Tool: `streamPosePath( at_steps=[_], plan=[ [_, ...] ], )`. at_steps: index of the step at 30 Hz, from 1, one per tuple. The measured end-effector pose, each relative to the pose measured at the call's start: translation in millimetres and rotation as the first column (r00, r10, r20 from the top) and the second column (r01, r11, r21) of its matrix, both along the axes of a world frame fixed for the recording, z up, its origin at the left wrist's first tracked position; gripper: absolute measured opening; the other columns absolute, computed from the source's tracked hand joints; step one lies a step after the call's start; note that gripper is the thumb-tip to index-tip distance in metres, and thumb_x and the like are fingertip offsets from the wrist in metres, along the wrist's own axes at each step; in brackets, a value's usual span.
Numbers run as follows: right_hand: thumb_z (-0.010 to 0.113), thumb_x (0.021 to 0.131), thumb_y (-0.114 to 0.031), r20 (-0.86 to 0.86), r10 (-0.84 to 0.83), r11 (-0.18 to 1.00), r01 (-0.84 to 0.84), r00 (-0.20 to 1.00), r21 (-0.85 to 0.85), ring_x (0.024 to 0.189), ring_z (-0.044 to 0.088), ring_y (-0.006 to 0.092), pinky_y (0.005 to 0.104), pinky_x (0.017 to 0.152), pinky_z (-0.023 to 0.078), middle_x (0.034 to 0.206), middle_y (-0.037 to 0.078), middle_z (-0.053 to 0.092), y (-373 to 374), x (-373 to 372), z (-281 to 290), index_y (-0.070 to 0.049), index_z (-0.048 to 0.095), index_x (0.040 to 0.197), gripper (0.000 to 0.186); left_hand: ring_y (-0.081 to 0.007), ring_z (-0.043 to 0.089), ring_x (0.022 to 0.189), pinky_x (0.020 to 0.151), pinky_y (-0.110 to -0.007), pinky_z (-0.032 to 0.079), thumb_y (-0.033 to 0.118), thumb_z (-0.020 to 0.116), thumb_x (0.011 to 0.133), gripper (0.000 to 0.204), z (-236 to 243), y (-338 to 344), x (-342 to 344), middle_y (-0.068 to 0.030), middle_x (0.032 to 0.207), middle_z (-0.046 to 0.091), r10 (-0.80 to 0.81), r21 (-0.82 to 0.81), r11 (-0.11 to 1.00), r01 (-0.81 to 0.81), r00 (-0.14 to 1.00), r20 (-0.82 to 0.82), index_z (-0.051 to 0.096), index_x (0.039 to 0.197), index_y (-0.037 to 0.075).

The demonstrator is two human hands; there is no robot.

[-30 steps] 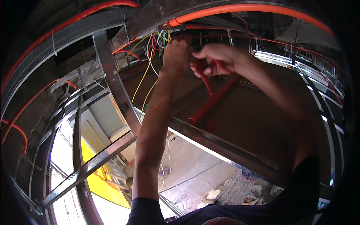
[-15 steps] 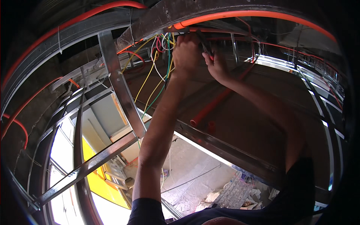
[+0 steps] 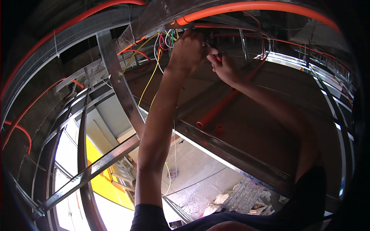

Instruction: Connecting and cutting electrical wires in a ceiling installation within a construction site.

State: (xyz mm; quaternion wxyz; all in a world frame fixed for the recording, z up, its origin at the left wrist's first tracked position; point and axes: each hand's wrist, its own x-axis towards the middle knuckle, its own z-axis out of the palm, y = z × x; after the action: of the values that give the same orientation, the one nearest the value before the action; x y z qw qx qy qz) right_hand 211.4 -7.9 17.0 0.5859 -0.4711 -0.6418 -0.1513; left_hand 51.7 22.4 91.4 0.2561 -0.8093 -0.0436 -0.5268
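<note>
Overhead, my left hand (image 3: 187, 52) is raised among the loose electrical wires (image 3: 160, 44) below the beam, its fingers curled closed around wires, though the fingertips are partly hidden. The wires are yellow, white, green and pink. Close beside it, my right hand (image 3: 225, 69) is closed around the red-tipped handle of a dark hand tool, apparently pliers (image 3: 219, 59). The tool's head lies by my left fingers and is hard to make out in the shadow.
An orange conduit (image 3: 262, 5) curves along the dark beam (image 3: 162, 15). Metal framing studs (image 3: 115, 79) cross at left. On the dark panel at right lie a loose red pipe (image 3: 212, 115) and a short red fitting (image 3: 219, 129). Far below shows the floor (image 3: 192, 165) with littered material (image 3: 243, 198).
My left hand has shifted slightly left and down, covering more of the wires. The green wire that hung beside my left forearm is no longer visible there. The tool has moved closer to my left fingers.
</note>
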Motion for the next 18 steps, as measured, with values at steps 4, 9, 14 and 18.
streamPosePath(
  at_steps=[4,9,14,18],
  plan=[
    [0.054,0.095,-0.027,0.022,0.074,0.997,-0.074,0.997,0.035,0.055,0.049,0.0067,0.0248,0.052,0.046,0.067,-0.002,0.049,-20.2,-7.4,8.1,-0.002,0.054,0.094,0.025,-0.0341,0.063,0.083,0.069,-0.043,0.050,0.045,0.076,0.069,0.045,6.8,-0.1,0.6,-0.0107,0.084,0.063,0.065,-0.122,0.990,-0.070,0.997,-0.044,0.063,0.085,0.005],
    [0.054,0.095,-0.028,-0.418,0.141,0.922,-0.273,0.897,-0.274,0.061,0.050,0.0057,0.0252,0.049,0.053,0.072,-0.002,0.049,-37.3,-25.9,11.3,-0.005,0.052,0.090,0.024,-0.0317,0.063,0.084,0.074,-0.041,0.050,0.042,0.074,0.070,0.036,9.8,2.3,0.7,-0.0137,0.082,0.063,-0.052,-0.173,0.983,0.053,0.999,0.006,0.066,0.082,0.009],
    [0.052,0.096,-0.027,-0.597,0.274,0.835,-0.495,0.754,-0.241,0.065,0.048,0.0062,0.0313,0.062,0.062,0.075,-0.002,0.044,-39.8,-40.1,10.5,-0.006,0.051,0.088,0.023,-0.0192,0.067,0.072,0.063,-0.031,0.049,0.008,0.063,0.079,0.009,10.4,6.6,-2.7,-0.0071,0.076,0.070,-0.275,-0.390,0.893,0.224,0.958,-0.080,0.061,0.075,0.001],
    [0.050,0.097,-0.023,-0.677,0.317,0.787,-0.583,0.664,-0.203,0.065,0.047,0.0070,0.0387,0.074,0.062,0.073,-0.001,0.042,-46.1,-44.3,11.5,-0.006,0.050,0.084,0.022,-0.0117,0.066,0.073,0.063,-0.027,0.048,0.003,0.057,0.082,0.009,7.9,11.7,0.8,-0.0073,0.077,0.071,-0.366,-0.505,0.813,0.290,0.929,-0.057,0.058,0.074,0.000]
  ],
)
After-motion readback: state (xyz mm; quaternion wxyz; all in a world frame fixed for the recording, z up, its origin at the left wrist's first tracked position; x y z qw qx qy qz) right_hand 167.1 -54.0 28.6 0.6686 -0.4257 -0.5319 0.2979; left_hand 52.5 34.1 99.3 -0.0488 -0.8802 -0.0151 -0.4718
